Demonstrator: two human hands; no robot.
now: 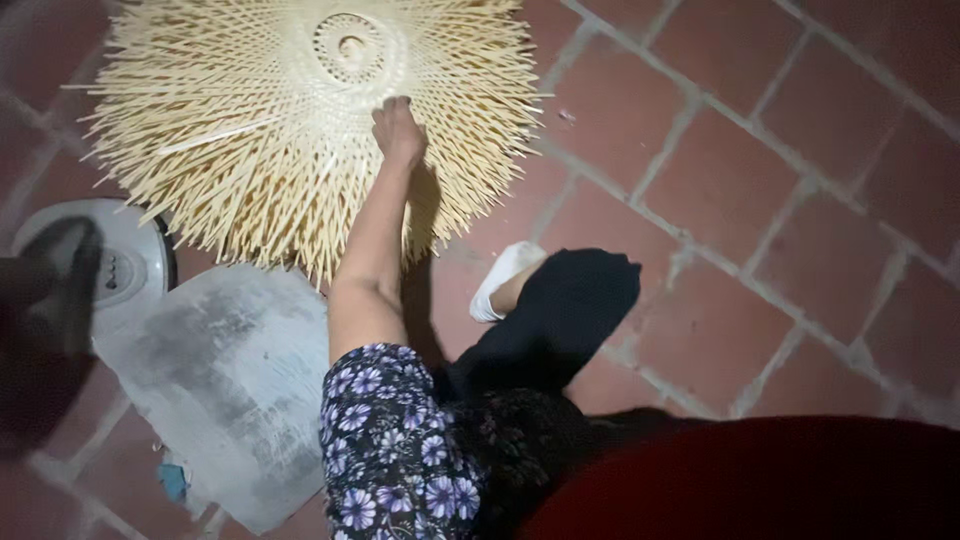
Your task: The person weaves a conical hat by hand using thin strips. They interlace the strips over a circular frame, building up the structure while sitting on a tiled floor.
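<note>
The left hand (398, 130) lay on the weave (300, 130), fingers curled shut on its strips just below the spiral centre. The loose strip ends fanned out on every side of the hand. The work probably went best with a firm, low grip, so the thin strips neither sprang loose nor snapped. The arm was stretched nearly straight ahead, wrist level and knuckles up. The right hand was out of view. A grey sheet (230, 380) lay beside the elbow.

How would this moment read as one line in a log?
left hand: pressed on woven bamboo piece | right hand: out of view | surface: red brick floor | nearby: grey board
</note>
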